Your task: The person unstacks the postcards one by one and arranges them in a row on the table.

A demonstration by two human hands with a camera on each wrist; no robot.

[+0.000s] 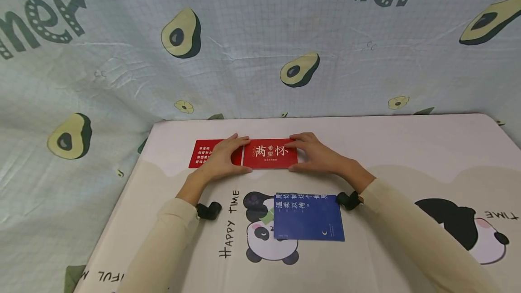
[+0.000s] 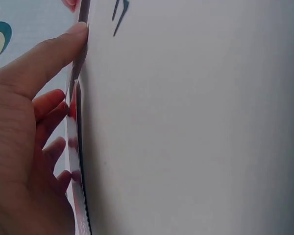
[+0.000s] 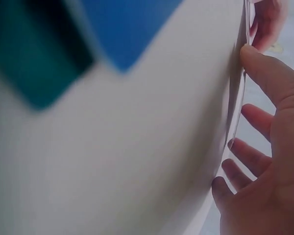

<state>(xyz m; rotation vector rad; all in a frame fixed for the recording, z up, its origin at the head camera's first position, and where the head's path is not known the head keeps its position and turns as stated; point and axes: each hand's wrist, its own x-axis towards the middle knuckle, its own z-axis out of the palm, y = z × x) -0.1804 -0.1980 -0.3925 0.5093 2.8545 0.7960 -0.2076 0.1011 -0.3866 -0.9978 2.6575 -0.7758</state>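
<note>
A red card (image 1: 270, 159) with large white Chinese characters lies flat towards the far side of the table, between both hands. My left hand (image 1: 221, 159) spans its left end, thumb at the near edge and fingertips at the far edge. At the other end, my right hand (image 1: 319, 155) holds it the same way. A second red card (image 1: 199, 153), printed with smaller white lines, lies beside it at the left, partly hidden under the left hand. Both wrist views show the thumbs, the left thumb (image 2: 54, 56) and the right thumb (image 3: 269, 71), against a thin edge seen side-on.
A dark blue card (image 1: 309, 220) with white characters lies nearer, between the forearms, over a printed panda. The pale table (image 1: 171, 238) meets an avocado-patterned cloth (image 1: 244, 21) at its far edge. Small black cameras (image 1: 209, 210) sit on the wrists.
</note>
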